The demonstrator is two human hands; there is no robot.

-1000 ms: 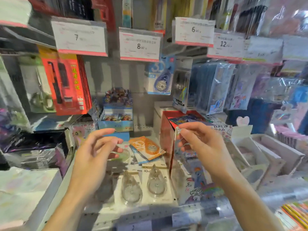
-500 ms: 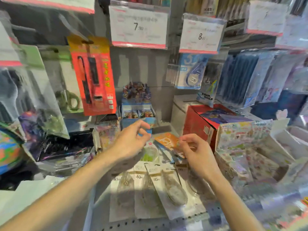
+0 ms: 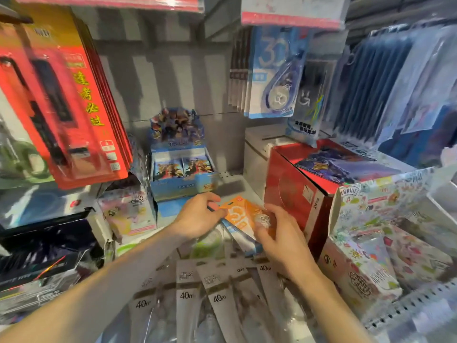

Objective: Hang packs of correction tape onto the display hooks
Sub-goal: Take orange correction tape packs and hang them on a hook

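Two bare hands are meeting over an orange correction tape pack [image 3: 243, 214] lying on the shelf among loose stock. Left hand [image 3: 197, 216] is pinching the pack's left edge with curled fingers; right hand [image 3: 282, 236] is grasping its right side, thumb across the blister. Beneath it, a blue-edged pack [image 3: 241, 237] is showing. Grey-carded 40m tape packs [image 3: 217, 293] are lying fanned nearest the camera. Blue correction tape packs [image 3: 272, 73] are hanging from a hook above right, under a price tag [image 3: 291, 11]. Red carded packs [image 3: 66, 100] are hanging at left. Card display box [image 3: 180, 154] is standing behind the hands; red box [image 3: 294, 194] is sitting just right of them.
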